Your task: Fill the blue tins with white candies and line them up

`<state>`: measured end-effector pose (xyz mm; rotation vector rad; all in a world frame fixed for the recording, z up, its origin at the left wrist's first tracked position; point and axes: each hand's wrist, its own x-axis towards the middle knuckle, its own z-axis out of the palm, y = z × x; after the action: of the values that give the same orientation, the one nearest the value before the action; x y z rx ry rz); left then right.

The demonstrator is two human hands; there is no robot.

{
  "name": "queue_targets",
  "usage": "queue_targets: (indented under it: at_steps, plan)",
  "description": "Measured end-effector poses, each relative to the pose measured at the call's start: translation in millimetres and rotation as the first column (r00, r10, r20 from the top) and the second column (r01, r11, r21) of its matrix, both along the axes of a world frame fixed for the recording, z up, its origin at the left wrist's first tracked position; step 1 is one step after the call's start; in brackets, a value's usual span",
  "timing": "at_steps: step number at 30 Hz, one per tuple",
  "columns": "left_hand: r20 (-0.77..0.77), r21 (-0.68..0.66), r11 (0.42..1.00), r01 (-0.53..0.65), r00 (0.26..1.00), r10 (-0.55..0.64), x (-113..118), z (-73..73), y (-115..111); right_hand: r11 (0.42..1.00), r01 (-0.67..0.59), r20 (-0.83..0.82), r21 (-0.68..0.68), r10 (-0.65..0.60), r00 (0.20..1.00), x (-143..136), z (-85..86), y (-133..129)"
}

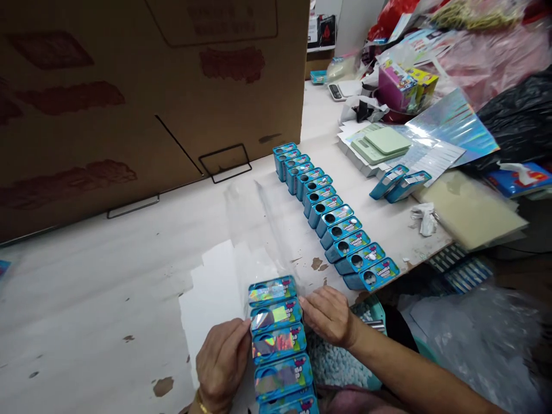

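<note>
A row of blue candy tins [279,342] with shiny holographic strips on their faces runs toward me at the front of the table. My left hand [224,356] is closed, its thumb and fingertips against the left side of the row. On the opposite side my right hand [328,315] is closed too, fingertips pressing the right edge near the second tin. Clear plastic film [267,259] spreads out just beyond the far tin; whether the fingers also pinch it, I cannot tell. White card sheets [211,305] lie beside my left hand.
A second row of blue tins [325,204] stretches diagonally across the table. Behind stands a large cardboard box [150,115]. At right are a green scale [379,144], two separate tins [399,184] and yellowish sheets [468,210]. Below the edge, a teal tub [379,313] holds small pale candies.
</note>
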<state>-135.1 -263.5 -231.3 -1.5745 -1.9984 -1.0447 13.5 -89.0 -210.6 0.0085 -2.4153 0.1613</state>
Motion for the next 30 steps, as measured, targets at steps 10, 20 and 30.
queue_targets:
  at_steps: [10,20,30]
  plan:
    - [0.791,-0.089,0.981,-0.171,0.586,0.174,10,-10.8,16,0.877,0.313,0.300,-0.364,-0.208,0.931,-14,-25.4,-9]
    - [0.432,-0.416,0.909,-0.016,0.876,0.214,-7,-17.5,20,0.932,0.339,0.522,-0.128,-0.227,0.822,-20,-27.3,7]
    - [0.081,-0.456,0.887,0.080,0.996,-0.048,19,-17.5,-34,0.993,-0.016,0.510,-0.120,0.075,0.857,40,-10.0,-26]
